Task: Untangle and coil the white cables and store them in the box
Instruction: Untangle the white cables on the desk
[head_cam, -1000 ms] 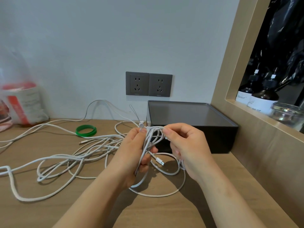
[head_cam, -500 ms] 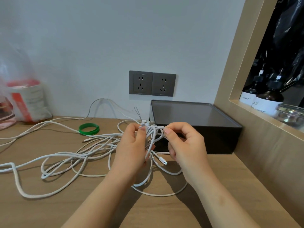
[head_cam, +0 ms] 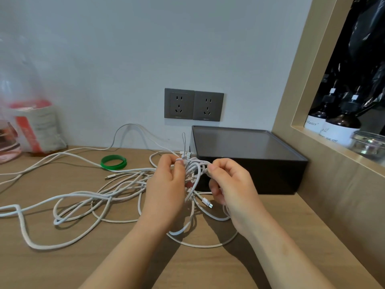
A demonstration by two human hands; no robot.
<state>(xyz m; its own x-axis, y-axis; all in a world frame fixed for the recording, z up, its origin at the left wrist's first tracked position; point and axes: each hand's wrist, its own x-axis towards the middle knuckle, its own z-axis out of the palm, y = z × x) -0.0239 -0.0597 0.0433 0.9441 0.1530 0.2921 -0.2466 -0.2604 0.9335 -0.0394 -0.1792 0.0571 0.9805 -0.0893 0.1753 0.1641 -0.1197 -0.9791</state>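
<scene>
A tangle of white cables (head_cam: 87,197) sprawls over the wooden desk from the left edge to the middle. My left hand (head_cam: 166,188) grips a bunch of gathered cable loops (head_cam: 194,172) just above the desk. My right hand (head_cam: 231,184) pinches strands of the same bunch from the right. A USB plug (head_cam: 207,203) hangs between my hands. The dark grey box (head_cam: 245,157) stands right behind my hands against the wall, with a flat closed-looking top.
A green band (head_cam: 113,162) lies on the desk left of my hands. Two wall sockets (head_cam: 193,105) sit above the box. A plastic bag with packages (head_cam: 27,122) is at far left. A wooden niche at right holds bottles (head_cam: 337,124) and a glass jar (head_cam: 368,144).
Both hands stay on the cable bunch and have shifted only slightly; the fingers keep working the strands. The view has drifted a little.
</scene>
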